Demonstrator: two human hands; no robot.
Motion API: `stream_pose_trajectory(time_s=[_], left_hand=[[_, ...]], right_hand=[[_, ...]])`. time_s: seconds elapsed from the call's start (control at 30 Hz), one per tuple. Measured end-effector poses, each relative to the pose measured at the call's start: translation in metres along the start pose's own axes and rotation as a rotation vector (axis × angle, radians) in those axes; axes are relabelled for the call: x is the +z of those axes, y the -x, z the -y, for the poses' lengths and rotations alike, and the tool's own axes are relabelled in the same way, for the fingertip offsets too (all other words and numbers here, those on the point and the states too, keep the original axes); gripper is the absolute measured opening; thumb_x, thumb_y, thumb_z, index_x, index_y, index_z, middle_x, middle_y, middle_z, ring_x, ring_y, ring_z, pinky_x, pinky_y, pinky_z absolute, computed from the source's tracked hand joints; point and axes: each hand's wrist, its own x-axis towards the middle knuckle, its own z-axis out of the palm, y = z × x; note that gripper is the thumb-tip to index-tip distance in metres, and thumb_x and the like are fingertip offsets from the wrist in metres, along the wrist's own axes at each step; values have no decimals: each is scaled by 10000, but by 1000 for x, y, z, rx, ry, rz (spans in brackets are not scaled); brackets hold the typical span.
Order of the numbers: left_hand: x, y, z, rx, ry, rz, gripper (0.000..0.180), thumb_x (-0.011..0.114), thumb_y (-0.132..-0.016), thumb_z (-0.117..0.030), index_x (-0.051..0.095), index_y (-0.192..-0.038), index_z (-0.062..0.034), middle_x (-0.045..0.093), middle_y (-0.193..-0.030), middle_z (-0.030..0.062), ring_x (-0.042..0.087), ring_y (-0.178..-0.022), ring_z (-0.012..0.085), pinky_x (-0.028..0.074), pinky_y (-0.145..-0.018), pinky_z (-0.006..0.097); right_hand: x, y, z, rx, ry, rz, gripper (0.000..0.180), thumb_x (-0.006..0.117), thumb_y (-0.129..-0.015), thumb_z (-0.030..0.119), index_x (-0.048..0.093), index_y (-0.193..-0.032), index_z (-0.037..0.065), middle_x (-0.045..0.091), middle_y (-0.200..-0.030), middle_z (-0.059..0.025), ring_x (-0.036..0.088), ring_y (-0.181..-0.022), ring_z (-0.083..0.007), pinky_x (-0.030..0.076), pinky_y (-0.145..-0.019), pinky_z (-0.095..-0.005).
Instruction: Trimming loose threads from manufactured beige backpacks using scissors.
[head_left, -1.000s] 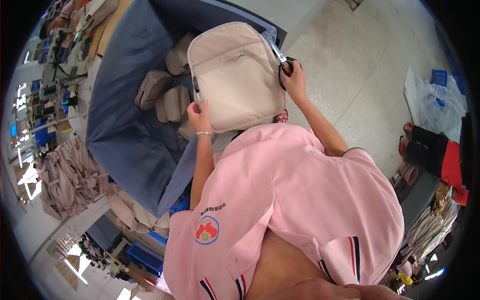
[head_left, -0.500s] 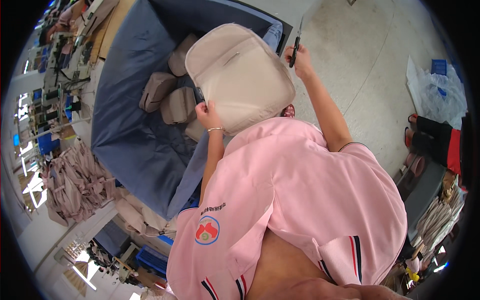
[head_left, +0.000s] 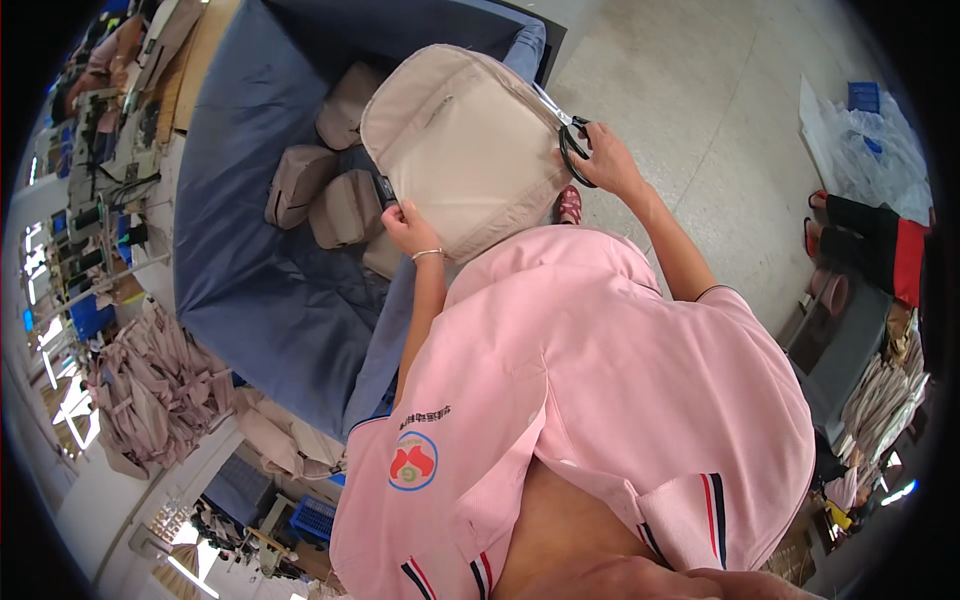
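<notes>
A large beige fabric bag [head_left: 470, 160] with rounded corners is propped in front of me, partly over the rim of a bin lined with blue cloth [head_left: 260, 290]. My left hand [head_left: 412, 230] pinches its lower left edge, beside a small dark tab [head_left: 386, 190]. In my right hand [head_left: 612, 165] is a pair of scissors [head_left: 567, 119] with black handles, my fingers at the loops. The blades lie against the bag's upper right edge; whether they touch a thread cannot be seen. Several smaller boxy beige bags [head_left: 348, 212] lie inside the bin.
Beige fabric pieces [head_left: 160, 385] are heaped left of the bin, near sewing machines and work tables. A blue crate [head_left: 313, 520] sits lower left. On the right are clear plastic wrapping [head_left: 880, 150] and another person's dark-clad legs [head_left: 860, 230].
My right hand has brought the scissors from beyond the bag's right side, pointing up, to its right edge, tilting the blades up-left. My left hand keeps its hold on the bag.
</notes>
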Motion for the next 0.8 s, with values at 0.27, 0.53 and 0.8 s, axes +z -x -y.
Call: stream_pose_trajectory(time_s=[0.27,0.53,0.8], left_hand=[[-1,5,1,14,-82,-18,318,624,-916,-305,553,-973,0,613,-867,112,587,-743,227,482,-699,354],[0,6,-3,-4,-58,-54,322,657,-882,-299,593,-955,8,650,-859,127,618,-761,246,496,-727,371],[-2,8,-5,11,-33,-57,338,666,-886,-306,590,-955,16,651,-860,132,622,-766,245,498,-717,360]], right_hand=[[-15,-12,11,-46,134,85,737,640,-754,682,587,-978,-18,626,-964,-203,638,-895,-377,506,-742,-444],[-6,-29,13,-119,175,89,700,636,-775,655,590,-940,-24,659,-947,-240,646,-885,-396,507,-746,-466],[6,-25,14,-77,121,81,479,634,-857,453,570,-936,-15,661,-852,-245,643,-817,-427,508,-711,-482]])
